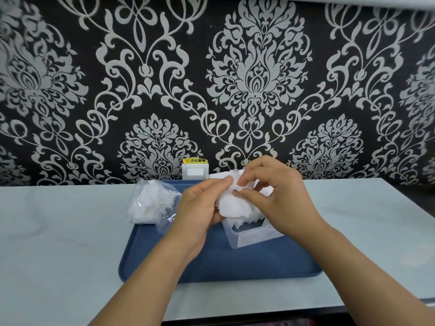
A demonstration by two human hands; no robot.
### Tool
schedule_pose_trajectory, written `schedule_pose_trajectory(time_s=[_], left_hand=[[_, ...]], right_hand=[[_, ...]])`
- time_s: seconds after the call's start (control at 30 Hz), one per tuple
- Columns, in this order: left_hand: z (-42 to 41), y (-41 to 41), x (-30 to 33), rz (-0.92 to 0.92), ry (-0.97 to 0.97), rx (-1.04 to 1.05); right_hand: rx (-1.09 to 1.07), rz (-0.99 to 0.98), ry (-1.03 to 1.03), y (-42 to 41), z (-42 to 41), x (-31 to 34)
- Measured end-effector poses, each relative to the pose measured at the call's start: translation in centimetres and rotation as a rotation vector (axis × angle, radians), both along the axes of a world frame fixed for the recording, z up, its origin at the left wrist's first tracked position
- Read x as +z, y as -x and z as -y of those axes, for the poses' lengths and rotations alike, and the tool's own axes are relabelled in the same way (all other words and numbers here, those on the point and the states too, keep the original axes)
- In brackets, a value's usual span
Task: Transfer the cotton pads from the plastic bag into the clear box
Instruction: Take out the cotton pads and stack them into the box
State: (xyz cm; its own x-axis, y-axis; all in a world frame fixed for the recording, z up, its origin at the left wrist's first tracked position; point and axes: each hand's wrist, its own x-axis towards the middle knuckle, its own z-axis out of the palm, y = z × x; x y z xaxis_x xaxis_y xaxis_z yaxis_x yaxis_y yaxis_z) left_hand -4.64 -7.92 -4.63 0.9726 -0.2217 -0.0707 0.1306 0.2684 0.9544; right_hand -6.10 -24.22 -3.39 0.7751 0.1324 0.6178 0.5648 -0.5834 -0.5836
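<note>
A bunch of white cotton pads (231, 204) is held between both hands just above the clear box (253, 235), which sits on the blue tray and has more pads showing inside it. My left hand (200, 208) grips the bunch from the left and below. My right hand (275, 196) pinches it from the right and above with its fingertips. The clear plastic bag (151, 203), crumpled and with white pads inside, lies on the tray's far left corner, apart from both hands.
The blue tray (223, 262) rests on a pale table (58, 243) against a patterned black-and-white wall. A white wall socket with a yellow warning label (195, 170) sits just behind the tray. The table's front edge runs close below my forearms.
</note>
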Motion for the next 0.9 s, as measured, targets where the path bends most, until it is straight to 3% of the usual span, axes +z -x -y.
schedule_pose_trajectory(time_s=[0.13,0.43,0.77,0.9], left_hand=[[-0.31,-0.26,0.02,-0.058,0.046,-0.02],[-0.46,-0.53,-0.25,0.037,-0.093,0.039],[-0.27,-0.21,-0.24,0.077,-0.145,0.044],[-0.24,-0.19,-0.23,0.083,-0.134,0.05]], right_hand=[[0.006,-0.054,-0.039,0.12,0.04,0.05],[0.021,-0.296,-0.321,-0.27,0.52,0.19],[-0.007,-0.209,-0.16,-0.33,0.34,-0.37],[-0.015,-0.238,-0.207,-0.24,0.45,-0.4]])
